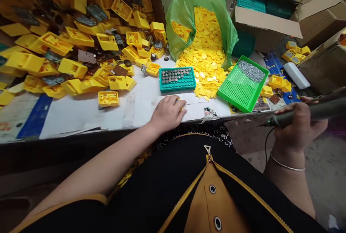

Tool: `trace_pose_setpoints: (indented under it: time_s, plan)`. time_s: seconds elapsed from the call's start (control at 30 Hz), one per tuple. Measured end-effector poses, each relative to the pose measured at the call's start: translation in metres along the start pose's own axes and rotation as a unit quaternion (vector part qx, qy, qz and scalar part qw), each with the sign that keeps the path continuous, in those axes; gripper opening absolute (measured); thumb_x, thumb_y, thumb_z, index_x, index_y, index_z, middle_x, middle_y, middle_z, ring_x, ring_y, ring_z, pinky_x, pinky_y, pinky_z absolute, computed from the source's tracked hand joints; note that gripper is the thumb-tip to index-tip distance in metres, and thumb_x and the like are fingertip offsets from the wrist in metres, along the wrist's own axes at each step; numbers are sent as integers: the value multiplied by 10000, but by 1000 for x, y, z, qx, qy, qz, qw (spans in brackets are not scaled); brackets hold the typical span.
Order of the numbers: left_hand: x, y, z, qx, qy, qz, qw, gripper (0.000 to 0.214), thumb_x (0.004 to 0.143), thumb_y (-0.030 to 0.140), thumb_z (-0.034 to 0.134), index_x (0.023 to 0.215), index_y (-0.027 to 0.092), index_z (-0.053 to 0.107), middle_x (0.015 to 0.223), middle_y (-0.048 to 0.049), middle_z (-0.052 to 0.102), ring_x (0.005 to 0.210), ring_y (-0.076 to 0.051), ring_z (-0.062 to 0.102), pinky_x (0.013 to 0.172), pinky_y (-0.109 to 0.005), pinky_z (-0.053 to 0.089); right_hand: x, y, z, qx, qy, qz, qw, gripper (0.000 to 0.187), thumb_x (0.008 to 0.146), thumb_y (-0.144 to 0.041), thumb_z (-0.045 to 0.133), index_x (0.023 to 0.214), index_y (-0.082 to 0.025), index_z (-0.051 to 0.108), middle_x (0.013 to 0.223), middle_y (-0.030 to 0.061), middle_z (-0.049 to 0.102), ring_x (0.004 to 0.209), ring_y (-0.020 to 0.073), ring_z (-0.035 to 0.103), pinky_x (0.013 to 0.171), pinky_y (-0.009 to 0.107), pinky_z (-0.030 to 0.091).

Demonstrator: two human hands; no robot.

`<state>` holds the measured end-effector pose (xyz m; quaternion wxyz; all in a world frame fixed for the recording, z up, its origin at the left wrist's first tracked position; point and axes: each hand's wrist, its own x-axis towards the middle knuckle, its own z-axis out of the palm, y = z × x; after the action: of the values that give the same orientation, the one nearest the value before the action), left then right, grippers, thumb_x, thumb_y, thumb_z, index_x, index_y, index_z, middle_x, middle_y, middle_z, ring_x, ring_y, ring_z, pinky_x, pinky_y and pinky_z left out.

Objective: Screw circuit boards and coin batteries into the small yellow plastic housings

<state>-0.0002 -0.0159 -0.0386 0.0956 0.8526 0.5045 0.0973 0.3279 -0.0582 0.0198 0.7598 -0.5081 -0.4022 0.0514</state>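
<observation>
Yellow piece (181, 109) showing in your curled left hand (167, 112); right hand (297, 130), well apart, gripping electric screwdriver (283, 118); beyond left hand, teal tray (177, 88) standing part-filled with discs (175, 75).

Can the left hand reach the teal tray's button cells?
Likely yes: the left hand is near the teal tray and nothing covers the button cells, though that hand seems to hold a yellow part.

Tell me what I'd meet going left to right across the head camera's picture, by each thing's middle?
Heaped yellow casings, left hand, flat yellow pieces, bright green tray, right hand.
</observation>
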Motion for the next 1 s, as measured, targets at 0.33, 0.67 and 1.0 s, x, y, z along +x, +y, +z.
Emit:
trace_pose_setpoints:
  time_s: [0.33,0.67,1.0]
  plan:
    - [-4,-5,14,-43,98,-23,994,456,877,410,523,1220,114,571,1123,-161,618,1083,-303,549,987,-448,431,-2,19,-5,-19,-15,26,999,281,568,-338,698,749,-214,523,556,-28,556,365,118,491,376,287,439]
    - [-2,-2,16,-67,104,-48,991,447,865,413,538,1218,140,532,1195,-158,614,1136,-306,540,1016,-452,399,1,34,-11,-35,-30,40,998,353,567,-387,707,787,-238,475,559,-41,549,399,115,499,412,282,458]
    - [-3,-3,14,-84,115,-47,989,440,824,370,578,1188,124,549,1164,-173,630,1109,-317,571,1000,-472,431,8,19,-32,-82,-16,-15,996,514,512,-587,787,766,-218,535,661,29,580,538,175,570,594,408,508]
